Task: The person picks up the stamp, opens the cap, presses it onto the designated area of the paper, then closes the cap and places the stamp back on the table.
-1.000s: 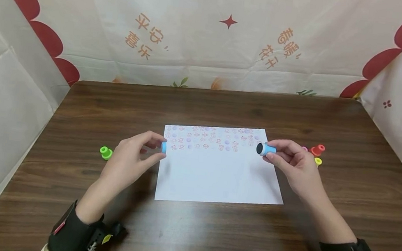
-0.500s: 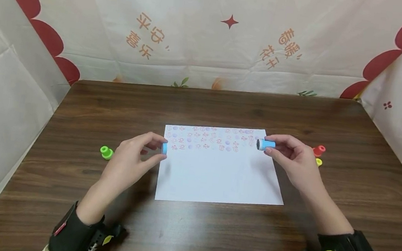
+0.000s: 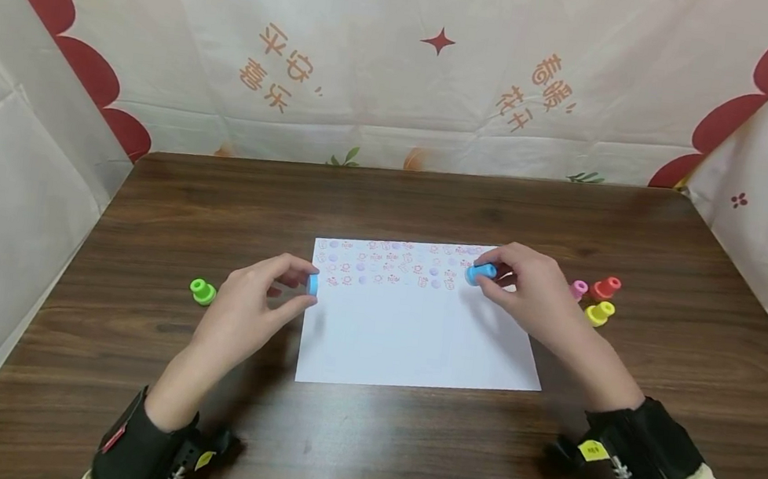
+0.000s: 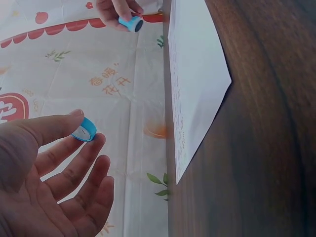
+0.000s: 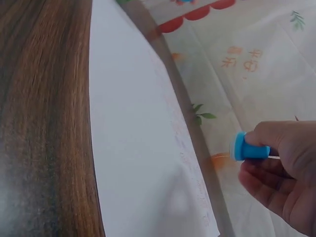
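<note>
My left hand (image 3: 251, 299) pinches a small blue cap (image 4: 85, 130) between thumb and fingertips, beside the left edge of a white sheet of paper (image 3: 415, 338). Above the sheet's upper right part, my right hand (image 3: 537, 296) holds a blue stamp (image 3: 480, 273) by its narrow handle. In the left wrist view, the dark face of that stamp (image 4: 131, 23) shows, apart from the paper. Rows of small red and purple stamp prints (image 3: 392, 256) cover the upper part of the sheet; its lower part is white.
A green stamp (image 3: 202, 291) stands left of my left hand. Right of the sheet are a pink stamp (image 3: 578, 289), a red stamp (image 3: 607, 288) and a yellow stamp (image 3: 599, 313). Behind the wooden table (image 3: 360, 450) hangs a printed cloth (image 3: 388, 82).
My right hand has moved left over the paper and turned the blue stamp so its dark face tips downward. The pink and yellow stamps are now uncovered. My left hand keeps its place.
</note>
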{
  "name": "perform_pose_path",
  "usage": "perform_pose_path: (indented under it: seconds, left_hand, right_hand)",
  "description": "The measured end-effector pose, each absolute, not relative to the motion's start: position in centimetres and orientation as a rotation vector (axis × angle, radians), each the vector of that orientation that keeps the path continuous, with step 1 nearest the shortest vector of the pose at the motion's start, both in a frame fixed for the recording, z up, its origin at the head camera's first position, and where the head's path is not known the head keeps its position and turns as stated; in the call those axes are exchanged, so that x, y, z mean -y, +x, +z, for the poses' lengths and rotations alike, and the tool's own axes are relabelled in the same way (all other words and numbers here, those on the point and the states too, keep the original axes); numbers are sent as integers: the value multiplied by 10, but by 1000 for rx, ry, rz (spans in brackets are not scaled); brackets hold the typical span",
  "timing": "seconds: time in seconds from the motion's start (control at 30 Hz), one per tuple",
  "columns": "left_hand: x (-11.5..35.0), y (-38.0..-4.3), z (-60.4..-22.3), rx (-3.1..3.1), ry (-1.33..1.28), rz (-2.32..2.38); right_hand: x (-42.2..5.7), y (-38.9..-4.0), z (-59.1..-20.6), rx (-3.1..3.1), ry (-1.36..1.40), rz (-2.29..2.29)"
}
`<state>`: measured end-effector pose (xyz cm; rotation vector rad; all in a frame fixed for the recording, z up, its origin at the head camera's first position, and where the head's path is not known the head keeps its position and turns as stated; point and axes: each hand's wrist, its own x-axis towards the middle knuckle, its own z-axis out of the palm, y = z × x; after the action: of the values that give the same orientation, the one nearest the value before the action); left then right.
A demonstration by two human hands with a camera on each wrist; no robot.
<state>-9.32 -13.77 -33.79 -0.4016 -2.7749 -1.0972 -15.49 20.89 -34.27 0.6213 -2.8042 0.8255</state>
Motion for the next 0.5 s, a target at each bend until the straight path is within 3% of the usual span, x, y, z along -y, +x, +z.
perform_pose_path:
  seconds: [0.5]
  left_hand:
    - [139, -94, -338, 2784, -387, -1092]
  right_hand:
    - [-193, -172, -353, 2994, 622, 526]
